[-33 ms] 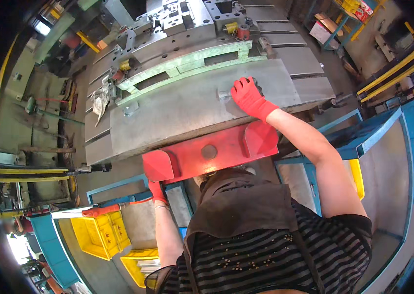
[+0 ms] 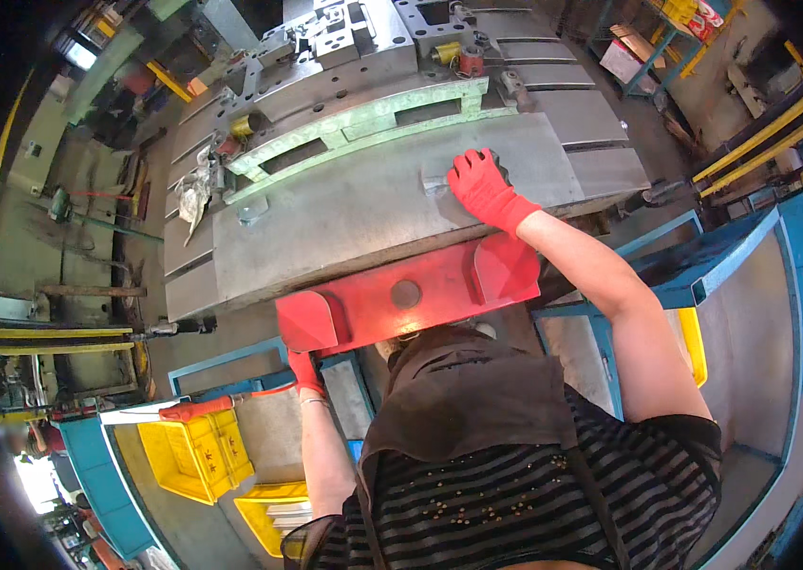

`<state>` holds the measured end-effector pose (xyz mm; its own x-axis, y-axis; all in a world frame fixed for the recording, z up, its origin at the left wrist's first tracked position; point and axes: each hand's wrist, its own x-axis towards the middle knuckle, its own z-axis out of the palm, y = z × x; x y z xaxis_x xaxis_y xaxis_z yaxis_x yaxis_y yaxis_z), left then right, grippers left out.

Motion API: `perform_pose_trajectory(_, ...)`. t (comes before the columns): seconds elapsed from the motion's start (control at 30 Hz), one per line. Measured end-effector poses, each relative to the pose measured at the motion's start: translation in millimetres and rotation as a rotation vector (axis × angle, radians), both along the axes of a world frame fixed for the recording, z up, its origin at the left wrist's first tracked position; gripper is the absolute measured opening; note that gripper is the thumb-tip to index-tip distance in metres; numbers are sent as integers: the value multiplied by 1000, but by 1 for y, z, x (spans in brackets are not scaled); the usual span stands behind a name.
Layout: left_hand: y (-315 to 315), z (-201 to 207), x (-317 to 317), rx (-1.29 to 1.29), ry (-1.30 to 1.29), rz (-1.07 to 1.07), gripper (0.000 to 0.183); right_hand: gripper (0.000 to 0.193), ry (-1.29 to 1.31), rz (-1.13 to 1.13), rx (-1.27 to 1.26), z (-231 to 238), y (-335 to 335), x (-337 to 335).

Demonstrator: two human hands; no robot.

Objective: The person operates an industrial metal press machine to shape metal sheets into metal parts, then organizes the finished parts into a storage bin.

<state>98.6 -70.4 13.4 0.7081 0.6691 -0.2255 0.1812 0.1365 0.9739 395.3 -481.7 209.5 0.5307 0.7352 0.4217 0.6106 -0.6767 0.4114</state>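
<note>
My right hand (image 2: 482,190), in a red glove, is over the flat grey metal bed (image 2: 344,223) with its fingers curled. A small pale flat piece (image 2: 434,182) shows just left of the knuckles. Something dark is at the hand's right side, and I cannot make out what the fingers grip. My left hand (image 2: 304,370), also red-gloved, is at the left end of the red panel (image 2: 382,309), its fingers mostly hidden. That panel has a round hole and two rounded guards, and lies along the bed's near edge. Another small thin piece (image 2: 252,211) rests at the bed's left.
A pale green slotted bar (image 2: 363,123) crosses the bed, with a steel die (image 2: 344,57) behind it. Crumpled wrapping (image 2: 195,195) is at the left. Yellow bins (image 2: 194,456) stand low left, and a blue-framed table (image 2: 724,256) is at the right.
</note>
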Motion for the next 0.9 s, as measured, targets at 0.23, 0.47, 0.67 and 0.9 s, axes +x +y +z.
perform_pose_trajectory(0.23, -4, 14, 0, 10, 138, -23, 42, 63, 233, -152, 115, 34, 9, -4)
perform_pose_trajectory(0.47, 16, -20, -19, 52, 26, 16, 44, 68, 362, -130, -272, 14, 37, 11)
perform_pose_trajectory(0.67, 12, -4, -7, -2, 97, -29, 51, 74, 294, -148, -310, 7, 35, 24)
perform_pose_trajectory(0.9, 15, -22, -19, 217, -44, 3, 56, 65, 219, -129, -330, 11, 53, 63)
